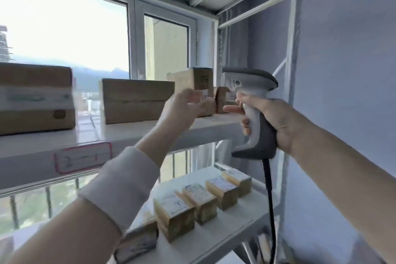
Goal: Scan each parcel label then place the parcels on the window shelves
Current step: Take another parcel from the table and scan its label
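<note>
1. At mid-frame, the left hand (182,109) is raised in front of the upper shelf (128,133). Its fingers are loosely curved and released, gripping nothing. Motion blur hides whether the fingertips touch the tall parcel (202,82) right behind them.
2. Just to its right, the right hand (276,122) is clenched round the handle of the scanner (252,92). The forefinger reaches forward at the trigger. The scanner's head points left, close above the small parcel (222,99). One black cable (267,188) hangs from the handle's base to the bottom edge.
3. Four parcels stand on the upper shelf: the large parcel (36,96) at the left edge, the middle parcel (137,100), the tall parcel, and the small parcel at the right end.
4. Five small labelled parcels are visible on the lower shelf (225,231), in the lower middle of the frame. Four stand in a diagonal row (205,197), close side by side. A fifth parcel (137,240) sits at the lower left, partly hidden by the white sleeve (120,186).
5. One pink-bordered tag (82,159) is stuck on the upper shelf's front edge.
6. A gap lies between the large and middle parcels, with the window (64,28) behind it. A bare strip runs along the upper shelf's front. The lower shelf is bare to the right of the row. The white upright (291,28) and the wall (342,70) close in the right side.
</note>
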